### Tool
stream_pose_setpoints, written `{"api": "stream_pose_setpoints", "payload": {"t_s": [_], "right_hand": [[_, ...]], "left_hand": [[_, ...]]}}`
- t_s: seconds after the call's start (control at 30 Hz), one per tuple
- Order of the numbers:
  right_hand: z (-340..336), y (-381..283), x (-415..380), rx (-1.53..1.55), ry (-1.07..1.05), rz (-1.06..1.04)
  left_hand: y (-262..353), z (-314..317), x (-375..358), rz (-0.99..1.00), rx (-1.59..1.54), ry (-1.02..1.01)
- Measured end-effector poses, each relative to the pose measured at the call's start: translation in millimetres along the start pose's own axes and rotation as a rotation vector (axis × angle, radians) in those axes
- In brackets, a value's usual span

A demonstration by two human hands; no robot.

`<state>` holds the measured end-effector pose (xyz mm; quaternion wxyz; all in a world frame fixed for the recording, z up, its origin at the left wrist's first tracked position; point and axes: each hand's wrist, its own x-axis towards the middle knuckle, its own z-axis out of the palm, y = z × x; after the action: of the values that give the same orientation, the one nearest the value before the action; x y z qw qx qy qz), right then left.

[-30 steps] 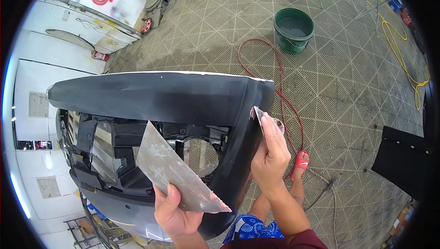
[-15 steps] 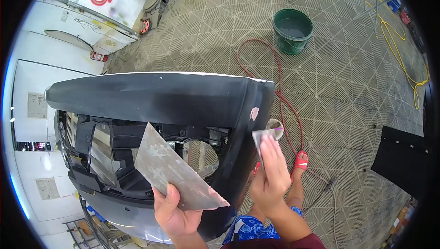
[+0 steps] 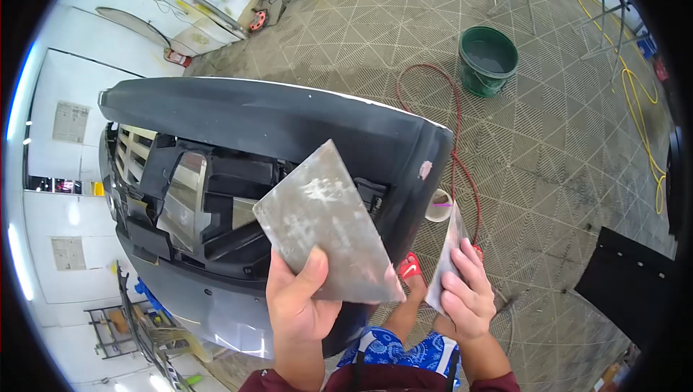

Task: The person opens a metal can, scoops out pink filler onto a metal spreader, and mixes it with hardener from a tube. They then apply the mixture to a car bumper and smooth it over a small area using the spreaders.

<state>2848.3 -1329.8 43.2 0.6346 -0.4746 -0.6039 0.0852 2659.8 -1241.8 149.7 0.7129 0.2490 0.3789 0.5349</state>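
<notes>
My left hand [image 3: 299,298] grips a flat grey metal plate [image 3: 317,219], its thumb on the upper face. Whitish smears mark the plate, and pink putty sits along its lower right edge. To the right, my right hand [image 3: 469,291] holds a thin metal putty spreader [image 3: 449,255] nearly edge-on, fingers pressed to one side. The two tools are apart. Behind them lies a black car bumper [image 3: 253,114]. A small pink putty patch [image 3: 425,170] shows near its right corner. The plate covers part of the bumper's inner openings.
A white cup [image 3: 439,208] with a purple item inside stands beyond the spreader. A green bucket [image 3: 487,63] of liquid stands on the patterned floor. A red hose [image 3: 459,110] curls by the bumper, a yellow hose [image 3: 626,96] farther right. A black panel [image 3: 624,284] lies at right.
The plate has turned more face-up and shifted right and up. My right hand has moved right and lower, with the spreader now tipped upright. The view has shifted slightly.
</notes>
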Motion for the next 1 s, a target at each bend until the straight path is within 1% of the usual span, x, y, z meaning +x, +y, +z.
{"api": "stream_pose_setpoints", "payload": {"t_s": [0.03, 0.1, 0.13, 0.17, 0.23, 0.27, 0.3, 0.37, 0.4, 0.53, 0.6, 0.7, 0.77, 0.83, 0.9, 1.0], "right_hand": [[-2.2, -5.5, 3.7, -0.015, -0.012, -0.004], [-3.5, -10.2, 11.9, 0.023, -0.037, -0.204], [-8.5, -2.2, 6.4, 0.017, -0.187, -0.215], [-12.5, 8.0, -2.3, 0.004, -0.192, -0.220], [-16.1, 33.2, -6.4, -0.211, -0.188, -0.055], [-16.0, 36.1, -7.9, -0.215, -0.095, 0.020], [-15.6, 39.4, -9.9, -0.214, -0.103, 0.024], [-8.9, 39.5, 6.6, -0.374, -0.060, 0.306], [-3.5, 44.0, 12.5, -0.376, -0.094, 0.355], [25.1, 57.0, 22.8, -0.357, -0.033, 0.392], [34.1, 54.5, 25.4, -0.370, -0.036, 0.423], [44.3, 49.7, 27.3, -0.407, -0.039, 0.436], [50.6, 46.6, 25.8, -0.426, -0.049, 0.474], [56.6, 48.2, 22.6, -0.447, -0.052, 0.451], [61.4, 46.6, 23.4, -0.460, -0.049, 0.496], [67.3, 47.0, 24.9, -0.483, -0.034, 0.483]], "left_hand": [[-2.9, 5.0, -1.7, -0.006, -0.019, -0.003], [-9.3, 17.4, -2.5, -0.045, 0.014, 0.096], [-8.5, 17.0, -4.4, -0.094, -0.059, 0.080], [-2.0, 15.2, -8.0, -0.098, -0.069, 0.071], [7.5, 12.1, -9.3, -0.111, -0.237, -0.091], [8.2, 15.6, -13.4, -0.014, -0.139, -0.036], [3.9, 10.8, -12.6, -0.016, -0.142, -0.028], [-6.8, -3.7, -11.0, 0.124, -0.061, 0.021], [-9.1, -9.5, -12.2, 0.114, -0.008, 0.030], [-20.2, -16.4, -15.1, 0.159, -0.013, 0.109], [-25.1, -22.2, -15.3, 0.213, -0.019, 0.148], [-27.0, -32.0, -16.1, 0.227, 0.020, 0.187], [-25.5, -36.2, -17.5, 0.218, 0.031, 0.194], [-26.3, -42.2, -18.2, 0.208, 0.040, 0.199], [-27.4, -48.2, -19.0, 0.230, 0.052, 0.181], [-27.1, -52.3, -19.0, 0.225, 0.029, 0.173]]}}
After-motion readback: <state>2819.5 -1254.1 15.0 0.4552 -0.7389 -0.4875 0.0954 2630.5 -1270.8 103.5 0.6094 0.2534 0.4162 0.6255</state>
